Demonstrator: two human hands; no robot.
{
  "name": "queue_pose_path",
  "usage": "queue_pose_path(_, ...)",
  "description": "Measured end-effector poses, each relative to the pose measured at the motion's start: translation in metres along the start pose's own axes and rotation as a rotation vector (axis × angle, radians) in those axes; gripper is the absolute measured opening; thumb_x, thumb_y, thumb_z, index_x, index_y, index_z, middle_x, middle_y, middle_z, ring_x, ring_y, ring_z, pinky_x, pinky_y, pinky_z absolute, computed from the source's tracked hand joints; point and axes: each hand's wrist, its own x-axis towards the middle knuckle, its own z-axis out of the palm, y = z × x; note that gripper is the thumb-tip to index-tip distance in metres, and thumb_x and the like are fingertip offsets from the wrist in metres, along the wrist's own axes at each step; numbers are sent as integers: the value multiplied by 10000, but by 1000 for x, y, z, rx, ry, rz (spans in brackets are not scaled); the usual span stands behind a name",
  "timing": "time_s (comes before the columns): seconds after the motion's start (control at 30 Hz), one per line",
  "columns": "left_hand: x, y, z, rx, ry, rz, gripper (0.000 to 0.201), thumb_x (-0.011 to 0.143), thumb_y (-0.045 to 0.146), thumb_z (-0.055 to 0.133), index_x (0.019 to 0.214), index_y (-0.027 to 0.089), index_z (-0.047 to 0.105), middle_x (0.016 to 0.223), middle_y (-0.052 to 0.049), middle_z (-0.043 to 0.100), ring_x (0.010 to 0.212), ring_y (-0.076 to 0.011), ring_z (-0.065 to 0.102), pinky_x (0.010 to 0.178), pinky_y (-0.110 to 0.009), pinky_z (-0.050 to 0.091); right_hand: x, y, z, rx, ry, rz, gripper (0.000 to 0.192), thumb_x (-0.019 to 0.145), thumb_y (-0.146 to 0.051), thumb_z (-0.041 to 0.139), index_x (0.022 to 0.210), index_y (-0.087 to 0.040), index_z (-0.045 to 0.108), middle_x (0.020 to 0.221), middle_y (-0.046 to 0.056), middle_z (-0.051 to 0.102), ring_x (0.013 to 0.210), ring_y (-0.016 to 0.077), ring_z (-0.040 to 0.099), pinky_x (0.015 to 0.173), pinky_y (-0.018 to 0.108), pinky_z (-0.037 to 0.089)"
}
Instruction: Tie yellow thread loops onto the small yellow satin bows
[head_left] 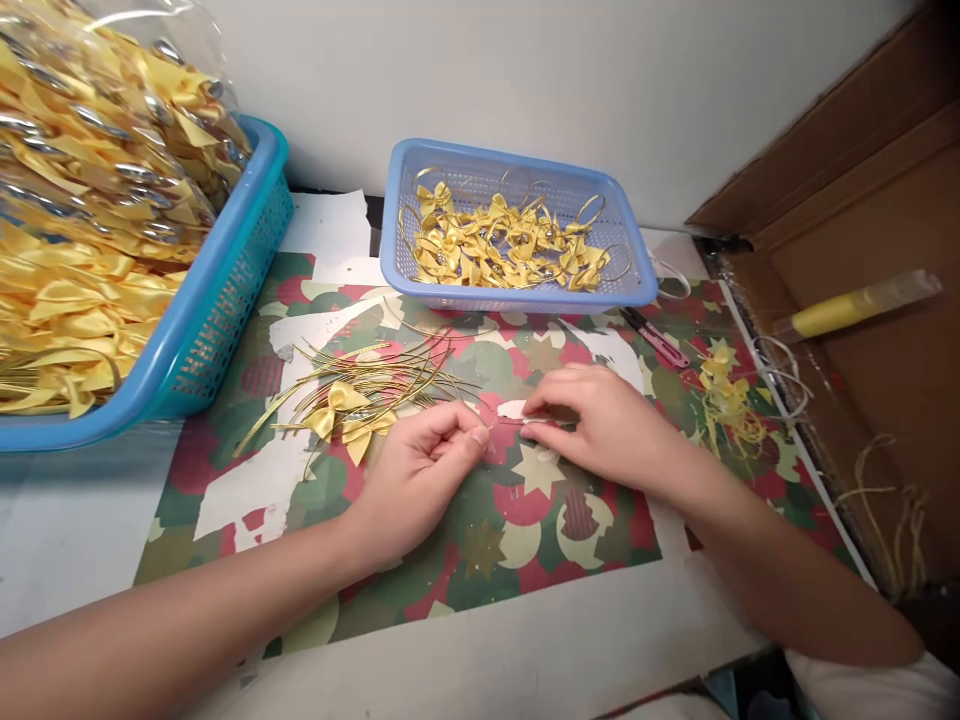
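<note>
My left hand [427, 465] is closed in a pinch, with a thin, pale tip, seemingly of gold cord [491, 427], showing at the fingertips. Two yellow ribbon bows [335, 408] lie just left of it, by a loose pile of gold cords [367, 372]. Facing it, my right hand [589, 420] has its thumb and forefinger curled toward each other around a fine line. That line is too small to name. A narrow gap separates the two hands, low over the patterned paper [480, 560].
A blue basket [517, 297] at the back holds bows on gold loops. Another basket [255, 220] at left carries bows and a filled clear bag [112, 120]. Right of my hand lie a pink box cutter [656, 338] and yellow scraps [724, 400]. Cardboard [840, 160] and a yellow tube [862, 305] border the right.
</note>
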Motion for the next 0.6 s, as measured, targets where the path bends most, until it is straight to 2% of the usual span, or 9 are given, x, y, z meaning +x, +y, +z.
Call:
queue_pose_path(0.1,-1,-2,-1,62,-22,30,271,910,320,524,689,183,602,573,39,471,500,-93,363,468,-219,305,-12,19,-35,-41,-61,137,153,816,-367,681,818,-219,717,868,33,717,781,184,629,680,302,424)
queue_pose_path(0.17,-2,-3,-1,88,-31,37,273,921,324,518,721,180,634,639,11,562,565,-106,453,522,-220,366,-20,38,-57,-174,14,342,219,786,-429,690,838,-218,713,862,45,714,744,198,630,637,306,420)
queue_pose_path(0.23,-1,-3,0,92,-42,38,277,931,339,518,748,176,648,714,-15,633,641,-123,526,579,-226,413,-23,61,-70,-308,56,524,291,737,-453,718,861,-190,700,881,75,711,770,231,635,630,315,421)
queue_pose_path(0.3,-1,-3,0,90,-45,43,282,935,352,521,757,174,648,744,-24,660,657,-128,543,593,-229,424,-20,82,-72,-393,74,634,391,713,-488,728,923,-162,680,930,107,707,815,264,636,639,326,423)
queue_pose_path(0.4,-1,-4,0,91,-46,54,284,939,365,523,773,173,650,750,-28,674,652,-132,552,587,-235,428,-8,103,-64,-440,106,674,490,736,-537,697,1011,-135,640,967,134,691,849,279,629,642,324,416)
queue_pose_path(0.6,-1,-4,0,90,-51,62,287,940,375,519,787,172,652,784,-43,697,732,-161,617,660,-262,472,4,108,-53,-366,59,633,251,873,-413,571,820,-168,573,800,85,668,684,192,577,591,290,363)
